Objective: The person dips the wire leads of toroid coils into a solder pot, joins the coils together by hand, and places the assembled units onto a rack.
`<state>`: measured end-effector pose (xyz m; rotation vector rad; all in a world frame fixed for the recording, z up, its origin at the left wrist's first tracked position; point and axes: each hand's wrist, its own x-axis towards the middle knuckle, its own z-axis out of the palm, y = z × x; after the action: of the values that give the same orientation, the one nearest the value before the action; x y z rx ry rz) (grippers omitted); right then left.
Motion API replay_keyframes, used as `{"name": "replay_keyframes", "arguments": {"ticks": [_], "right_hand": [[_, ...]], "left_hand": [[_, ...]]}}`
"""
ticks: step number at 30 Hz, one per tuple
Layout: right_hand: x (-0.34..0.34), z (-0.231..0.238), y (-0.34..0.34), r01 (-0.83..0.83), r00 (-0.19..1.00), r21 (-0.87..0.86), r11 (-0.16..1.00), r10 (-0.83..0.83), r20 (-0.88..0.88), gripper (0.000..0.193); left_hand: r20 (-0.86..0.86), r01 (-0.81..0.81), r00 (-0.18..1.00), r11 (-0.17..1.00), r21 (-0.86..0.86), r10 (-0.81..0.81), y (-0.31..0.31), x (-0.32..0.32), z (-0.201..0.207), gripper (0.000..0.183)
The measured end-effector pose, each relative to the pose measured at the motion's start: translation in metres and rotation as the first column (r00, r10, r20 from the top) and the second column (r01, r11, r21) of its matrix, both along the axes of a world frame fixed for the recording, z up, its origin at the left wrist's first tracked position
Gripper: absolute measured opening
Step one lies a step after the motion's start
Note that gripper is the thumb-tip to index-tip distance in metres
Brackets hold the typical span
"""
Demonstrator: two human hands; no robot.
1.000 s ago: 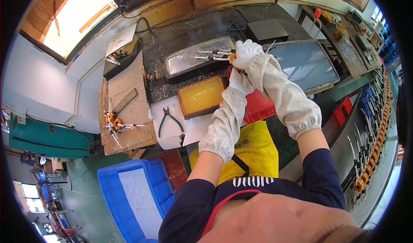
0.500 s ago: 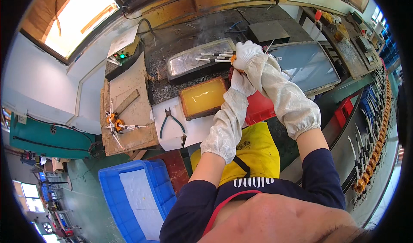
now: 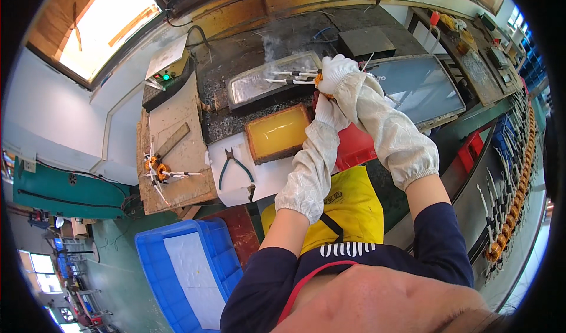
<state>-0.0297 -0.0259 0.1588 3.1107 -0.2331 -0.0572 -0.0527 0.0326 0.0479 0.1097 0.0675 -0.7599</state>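
Note:
My right hand (image 3: pixel 338 73), in a white glove, is closed around a small orange copper coil (image 3: pixel 319 81). White-sleeved leads (image 3: pixel 295 75) with black bands stick out leftward from the coil, over a shallow pot (image 3: pixel 253 85) with a silvery, molten-looking surface. Just below, my gloved left hand (image 3: pixel 330 110) is closed against the coil's lower side; its fingers are partly hidden. A small red patch shows at its fingers, too small to name. Nearer me sits a rectangular tray of amber liquid (image 3: pixel 278 131). Green-handled cutting pliers (image 3: pixel 236 168) lie on white paper left of it.
Another coil with leads (image 3: pixel 158 169) lies on the board at left. A blue crate (image 3: pixel 147 256) stands below. Right of my hands are a grey-topped panel (image 3: pixel 418 88) and a dark metal box (image 3: pixel 367 42). Many coils (image 3: pixel 506 233) line the far right. A red bin (image 3: pixel 355 147) is close by.
More smoke rises behind the silvery pot than before. My hands and the coil have barely moved; the leads still point left over the pot.

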Motion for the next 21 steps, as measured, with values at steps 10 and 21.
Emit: {"name": "replay_keyframes", "arguments": {"ticks": [10,21], "right_hand": [[-0.001,0.003,0.002,-0.012,1.0,0.019,1.0,0.013,-0.011,0.057],[-0.001,0.001,0.001,-0.008,1.0,0.021,1.0,0.007,0.02,0.055]], "left_hand": [[0.012,-0.006,1.0,0.997,-0.071,0.007,-0.001,0.006,-0.008,0.054],[0.032,-0.015,0.999,0.996,-0.083,0.018,-0.002,0.004,-0.003,0.053]]}}
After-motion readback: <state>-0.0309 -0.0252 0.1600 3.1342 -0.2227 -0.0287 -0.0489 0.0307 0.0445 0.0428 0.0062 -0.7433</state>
